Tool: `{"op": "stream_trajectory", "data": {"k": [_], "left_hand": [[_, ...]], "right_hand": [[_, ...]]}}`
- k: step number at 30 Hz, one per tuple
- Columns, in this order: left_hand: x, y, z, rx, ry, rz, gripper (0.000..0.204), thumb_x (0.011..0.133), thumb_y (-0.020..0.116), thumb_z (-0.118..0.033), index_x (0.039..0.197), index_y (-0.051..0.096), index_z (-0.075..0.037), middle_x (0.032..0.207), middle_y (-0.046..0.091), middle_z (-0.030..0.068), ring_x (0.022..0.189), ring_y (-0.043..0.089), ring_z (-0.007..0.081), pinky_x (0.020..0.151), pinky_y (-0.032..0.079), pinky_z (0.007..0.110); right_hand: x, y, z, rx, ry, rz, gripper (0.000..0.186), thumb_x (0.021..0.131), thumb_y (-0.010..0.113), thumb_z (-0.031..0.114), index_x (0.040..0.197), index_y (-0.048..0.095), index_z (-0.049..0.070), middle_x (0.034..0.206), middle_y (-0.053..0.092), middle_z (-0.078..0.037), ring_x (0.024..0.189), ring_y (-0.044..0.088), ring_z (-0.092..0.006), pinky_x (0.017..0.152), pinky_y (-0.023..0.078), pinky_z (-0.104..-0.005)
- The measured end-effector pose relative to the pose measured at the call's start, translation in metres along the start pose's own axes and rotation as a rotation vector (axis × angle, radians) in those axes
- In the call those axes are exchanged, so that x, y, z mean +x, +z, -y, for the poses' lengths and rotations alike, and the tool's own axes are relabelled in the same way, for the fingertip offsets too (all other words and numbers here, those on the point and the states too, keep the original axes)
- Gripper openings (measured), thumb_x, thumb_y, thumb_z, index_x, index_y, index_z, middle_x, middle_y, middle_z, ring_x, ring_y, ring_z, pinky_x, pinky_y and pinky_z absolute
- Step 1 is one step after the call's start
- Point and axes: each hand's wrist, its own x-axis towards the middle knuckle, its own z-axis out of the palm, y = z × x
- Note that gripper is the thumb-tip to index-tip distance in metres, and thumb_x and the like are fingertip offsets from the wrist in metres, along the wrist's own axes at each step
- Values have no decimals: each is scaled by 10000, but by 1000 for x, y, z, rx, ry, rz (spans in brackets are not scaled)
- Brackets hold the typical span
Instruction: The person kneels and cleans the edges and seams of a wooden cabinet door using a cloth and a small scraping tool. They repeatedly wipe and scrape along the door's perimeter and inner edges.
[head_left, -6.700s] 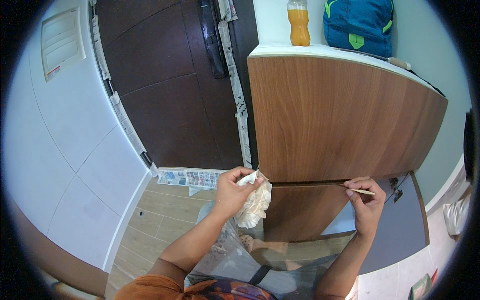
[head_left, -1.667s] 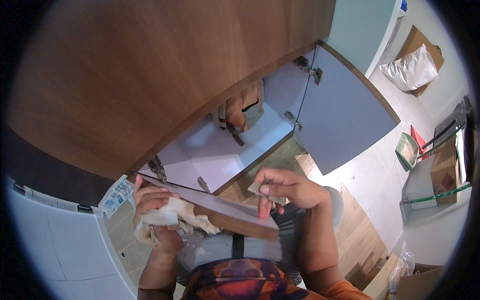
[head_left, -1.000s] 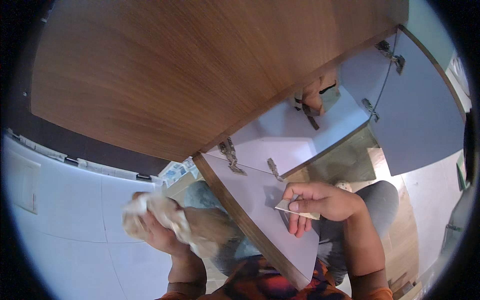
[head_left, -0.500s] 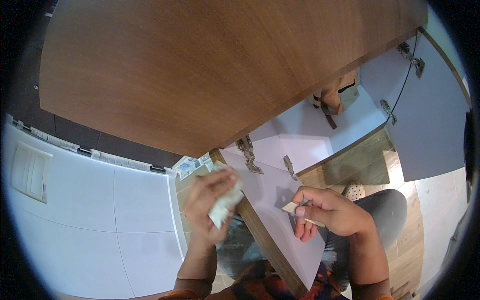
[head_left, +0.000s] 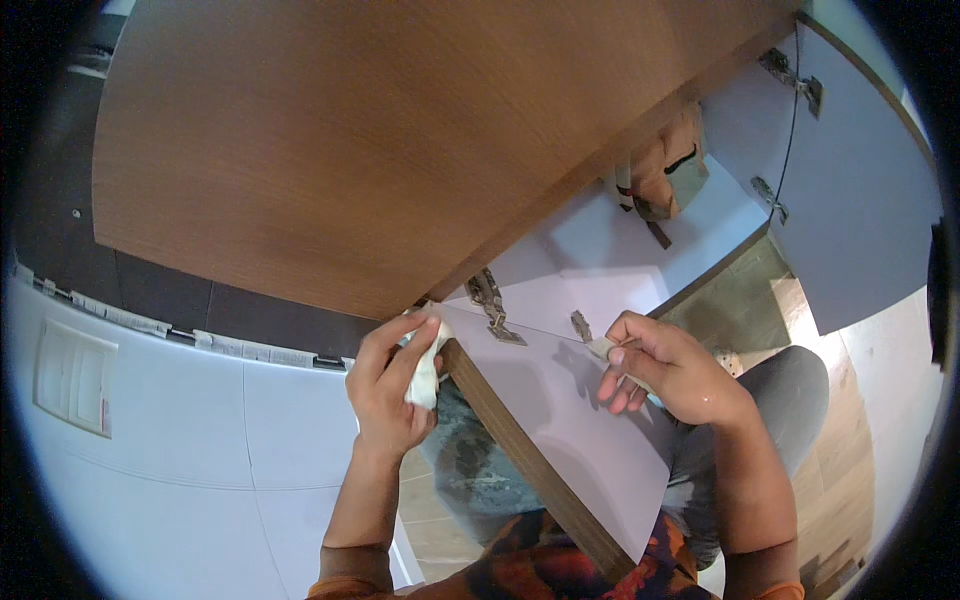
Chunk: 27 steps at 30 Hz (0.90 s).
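Note:
My left hand (head_left: 385, 390) is closed round a crumpled white cloth (head_left: 425, 378). It presses the cloth against the far corner of an open cabinet door (head_left: 560, 420), at the brown edge strip (head_left: 520, 470). Over the door's pale inner face, my right hand (head_left: 675, 370) pinches a small flat beige piece (head_left: 602, 348) between thumb and fingers. Its exact kind does not show, and the fingers cover part of it. Two metal hinges, a nearer-left hinge (head_left: 490, 305) and a second hinge (head_left: 581, 325), join the door to the cabinet.
A brown wood-grain top (head_left: 400, 130) spans the far side. Inside the pale cabinet (head_left: 610, 290) lies a brown and tan bag (head_left: 668, 175). Another open door (head_left: 850, 190) stands at the right. White drawer fronts (head_left: 180, 430) fill the left. My knee (head_left: 795, 410) is beside the door.
My left hand has brought the cloth left and farther up to the door's corner. My right hand has risen away from me with the beige piece. The view has shifted slightly.

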Motion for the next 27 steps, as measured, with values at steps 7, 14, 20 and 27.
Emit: {"op": "stream_trajectory", "data": {"k": [7,14,20,27], "left_hand": [[-8,-4,-14,-227,-155,-127,204,901,790,-141,1067,783,-23,1119,791,187,907,740,318,836,572,392],[-8,-13,-45,-297,-66,106,448,965,775,-471,1102,815,-46,1115,801,161,936,760,302,803,561,375],[-5,-11,-31,-321,-89,109,436,1048,648,-447,1084,837,-56,1071,811,129,928,771,312,822,575,382],[-6,-19,-51,-333,-121,251,304,1063,626,-279,1084,833,-57,1137,800,112,981,736,240,769,540,343]], "right_hand": [[8,4,5,-63,-27,-8,170,1131,528,197,1150,579,36,927,769,-103,750,722,-158,671,598,-332],[12,-1,5,-71,-55,-13,180,1127,527,189,1142,583,18,922,769,-104,750,724,-168,671,597,-339],[11,-2,4,-81,-60,-38,165,1114,538,166,1113,587,8,916,768,-116,749,728,-175,676,592,-341],[13,-2,1,-79,-83,-69,166,1109,547,166,1097,588,6,897,766,-115,719,725,-179,669,578,-354]]}}
